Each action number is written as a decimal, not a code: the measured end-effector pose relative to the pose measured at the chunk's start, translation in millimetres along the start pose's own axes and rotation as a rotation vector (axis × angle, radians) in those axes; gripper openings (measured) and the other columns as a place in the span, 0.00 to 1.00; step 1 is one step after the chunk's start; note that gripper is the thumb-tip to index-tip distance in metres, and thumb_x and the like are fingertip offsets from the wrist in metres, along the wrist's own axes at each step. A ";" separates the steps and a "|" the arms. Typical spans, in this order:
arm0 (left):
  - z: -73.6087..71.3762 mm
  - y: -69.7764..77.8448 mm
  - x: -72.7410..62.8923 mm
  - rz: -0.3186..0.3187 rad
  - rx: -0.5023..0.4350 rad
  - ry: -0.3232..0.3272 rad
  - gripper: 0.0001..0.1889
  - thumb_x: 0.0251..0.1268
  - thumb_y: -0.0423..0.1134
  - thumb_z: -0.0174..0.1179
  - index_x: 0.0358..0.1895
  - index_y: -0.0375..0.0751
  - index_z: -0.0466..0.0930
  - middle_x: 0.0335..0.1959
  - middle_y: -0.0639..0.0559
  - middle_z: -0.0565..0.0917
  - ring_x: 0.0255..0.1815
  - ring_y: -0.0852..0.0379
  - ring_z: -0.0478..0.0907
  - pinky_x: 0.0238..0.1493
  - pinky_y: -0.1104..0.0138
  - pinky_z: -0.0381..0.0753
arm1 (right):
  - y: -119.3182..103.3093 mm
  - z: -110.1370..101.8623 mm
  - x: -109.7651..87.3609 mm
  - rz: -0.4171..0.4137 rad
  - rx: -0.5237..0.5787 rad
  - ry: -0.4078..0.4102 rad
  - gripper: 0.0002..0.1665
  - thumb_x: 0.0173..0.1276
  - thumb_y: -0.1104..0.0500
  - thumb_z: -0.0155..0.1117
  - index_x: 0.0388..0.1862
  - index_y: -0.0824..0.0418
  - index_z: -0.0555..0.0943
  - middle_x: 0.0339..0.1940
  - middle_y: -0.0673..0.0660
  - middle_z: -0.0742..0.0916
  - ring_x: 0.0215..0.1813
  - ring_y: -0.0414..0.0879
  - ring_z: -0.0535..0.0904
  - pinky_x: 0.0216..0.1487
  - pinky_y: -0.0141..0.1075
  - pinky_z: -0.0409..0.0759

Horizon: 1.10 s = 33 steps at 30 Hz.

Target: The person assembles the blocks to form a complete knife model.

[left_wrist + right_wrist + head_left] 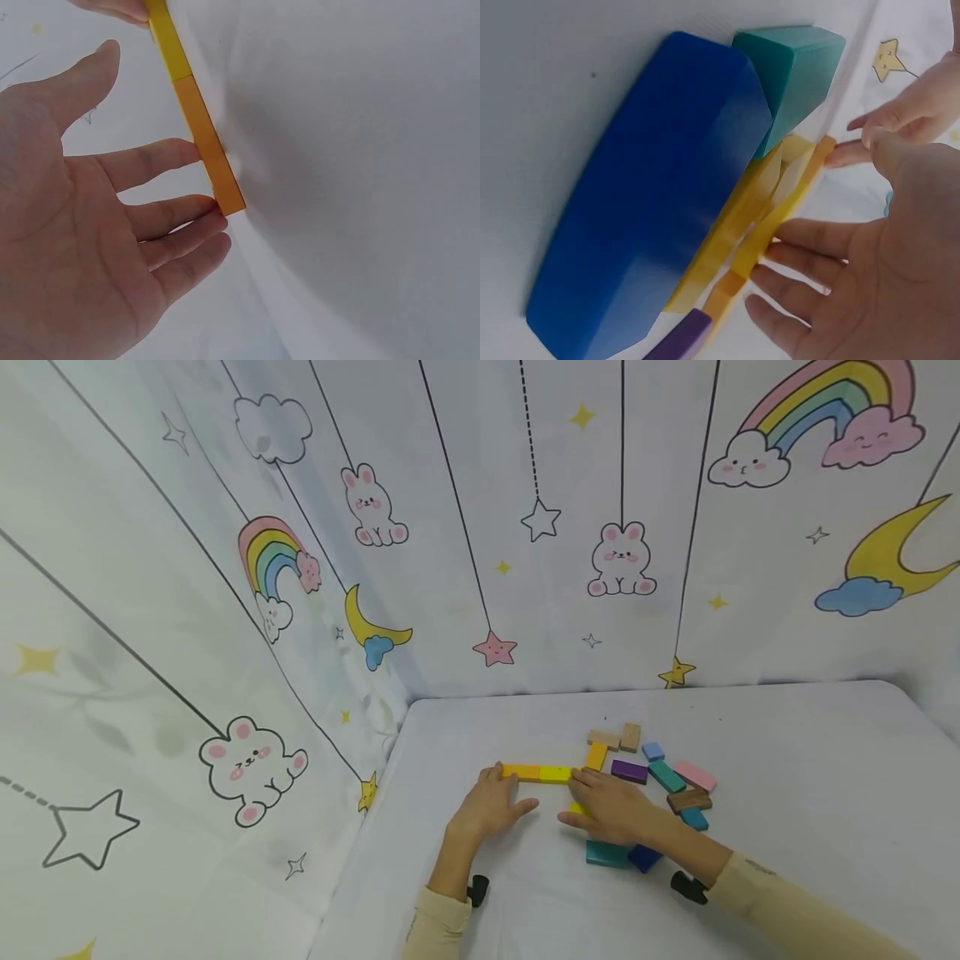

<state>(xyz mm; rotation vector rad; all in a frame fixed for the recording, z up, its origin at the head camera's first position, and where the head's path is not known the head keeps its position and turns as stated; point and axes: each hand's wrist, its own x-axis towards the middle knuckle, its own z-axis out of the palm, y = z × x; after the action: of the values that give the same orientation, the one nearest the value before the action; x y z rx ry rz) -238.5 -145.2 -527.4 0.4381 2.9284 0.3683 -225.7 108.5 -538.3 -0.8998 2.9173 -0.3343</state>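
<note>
An orange block (527,772) and a yellow block (555,775) lie end to end in a row on the white table. My left hand (491,802) touches the orange block with its fingertips near the outer end; its thumb stands apart. In the left wrist view, those fingers are extended against the orange block (208,142). At the yellow block's other end is my right hand (611,806), its extended fingertips touching the row. Another yellow block (578,808) is partly hidden by this hand. Beyond the right hand lies a yellow-orange block (596,756).
Right of the row are a purple block (628,772), a teal block (667,776), a pink block (695,775) and a brown block (688,801). Nearer are a green block (607,853) and a dark blue block (645,858). Wooden blocks (631,737) lie behind.
</note>
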 end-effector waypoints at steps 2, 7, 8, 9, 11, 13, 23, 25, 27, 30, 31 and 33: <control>-1.0 -1.9 1.3 0.004 0.001 -0.004 0.41 0.73 0.68 0.57 0.74 0.38 0.74 0.81 0.38 0.64 0.80 0.42 0.62 0.75 0.49 0.71 | -0.9 0.2 3.7 0.016 -0.003 -0.010 0.48 0.77 0.29 0.53 0.75 0.66 0.72 0.76 0.66 0.75 0.76 0.63 0.70 0.74 0.61 0.71; -5.4 -6.4 3.9 0.005 -0.010 -0.014 0.41 0.73 0.67 0.57 0.74 0.37 0.73 0.82 0.44 0.64 0.81 0.44 0.61 0.77 0.49 0.69 | -2.9 2.0 12.1 0.042 -0.008 -0.026 0.48 0.77 0.29 0.53 0.76 0.65 0.71 0.78 0.66 0.73 0.77 0.63 0.69 0.74 0.61 0.70; -6.1 -7.6 4.6 0.002 -0.013 -0.015 0.41 0.73 0.67 0.57 0.74 0.36 0.73 0.82 0.44 0.64 0.81 0.44 0.60 0.77 0.49 0.69 | -3.2 2.3 13.9 0.044 -0.014 -0.029 0.48 0.77 0.29 0.53 0.76 0.65 0.71 0.78 0.66 0.73 0.78 0.63 0.69 0.75 0.61 0.70; -6.6 -8.7 5.5 -0.001 -0.019 -0.014 0.41 0.73 0.67 0.57 0.74 0.36 0.73 0.82 0.44 0.64 0.81 0.44 0.60 0.77 0.49 0.68 | -3.6 2.3 15.5 0.044 -0.008 -0.026 0.48 0.77 0.29 0.53 0.76 0.66 0.71 0.78 0.66 0.73 0.78 0.63 0.69 0.74 0.61 0.70; -6.5 -11.2 7.9 -0.005 -0.022 -0.011 0.41 0.73 0.67 0.57 0.74 0.36 0.73 0.82 0.44 0.64 0.81 0.44 0.60 0.77 0.49 0.68 | -4.0 2.6 19.4 0.044 -0.012 -0.024 0.49 0.77 0.29 0.53 0.76 0.66 0.71 0.78 0.67 0.73 0.78 0.63 0.69 0.74 0.60 0.70; -6.2 -13.6 10.2 -0.008 -0.026 -0.007 0.41 0.73 0.67 0.57 0.74 0.36 0.73 0.81 0.44 0.64 0.81 0.44 0.60 0.77 0.49 0.69 | -4.0 2.9 23.5 0.042 -0.009 -0.022 0.49 0.77 0.29 0.54 0.76 0.67 0.71 0.77 0.68 0.73 0.77 0.64 0.69 0.74 0.61 0.70; -5.9 -22.3 21.3 0.007 -0.073 0.051 0.39 0.75 0.67 0.55 0.72 0.37 0.76 0.79 0.43 0.67 0.78 0.43 0.64 0.75 0.47 0.71 | -3.2 2.2 36.8 0.072 -0.072 -0.043 0.50 0.75 0.28 0.55 0.77 0.66 0.69 0.78 0.66 0.72 0.78 0.62 0.68 0.75 0.60 0.70; -5.4 -23.1 23.5 0.008 -0.078 0.057 0.39 0.75 0.67 0.55 0.71 0.38 0.77 0.78 0.44 0.68 0.77 0.43 0.65 0.74 0.47 0.72 | -3.3 1.4 38.3 0.079 -0.067 -0.049 0.49 0.75 0.28 0.55 0.77 0.65 0.70 0.78 0.65 0.72 0.78 0.62 0.69 0.74 0.60 0.71; -5.3 -23.0 25.5 0.009 -0.089 0.059 0.39 0.74 0.67 0.55 0.71 0.37 0.77 0.78 0.43 0.69 0.77 0.42 0.65 0.73 0.46 0.73 | -3.0 0.9 39.5 0.090 -0.072 -0.057 0.49 0.75 0.28 0.55 0.78 0.64 0.70 0.79 0.64 0.72 0.78 0.61 0.68 0.74 0.60 0.71; -4.8 -22.9 29.3 0.017 -0.095 0.059 0.39 0.74 0.67 0.56 0.71 0.36 0.77 0.77 0.42 0.69 0.77 0.42 0.66 0.73 0.46 0.73 | -1.9 -0.7 40.4 0.100 -0.080 -0.062 0.48 0.75 0.28 0.55 0.78 0.62 0.69 0.79 0.62 0.72 0.79 0.60 0.67 0.75 0.60 0.70; -4.9 -22.1 30.2 0.021 -0.094 0.061 0.39 0.74 0.66 0.57 0.71 0.36 0.77 0.77 0.42 0.69 0.76 0.41 0.66 0.73 0.46 0.73 | -1.0 -1.0 40.1 0.104 -0.086 -0.062 0.49 0.75 0.28 0.54 0.78 0.62 0.69 0.79 0.62 0.72 0.79 0.59 0.67 0.75 0.60 0.69; -5.0 -19.3 32.6 0.030 -0.084 0.066 0.39 0.74 0.66 0.58 0.71 0.35 0.77 0.77 0.41 0.69 0.76 0.41 0.66 0.73 0.46 0.73 | 2.2 -1.6 39.1 0.104 -0.093 -0.054 0.49 0.75 0.28 0.55 0.78 0.62 0.69 0.79 0.62 0.72 0.79 0.59 0.67 0.75 0.61 0.69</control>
<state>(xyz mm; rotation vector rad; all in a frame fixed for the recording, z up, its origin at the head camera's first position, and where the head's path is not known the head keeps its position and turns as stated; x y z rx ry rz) -275.4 -154.2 -531.5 0.4678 2.9592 0.5169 -259.4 88.5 -537.4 -0.7518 2.9369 -0.1655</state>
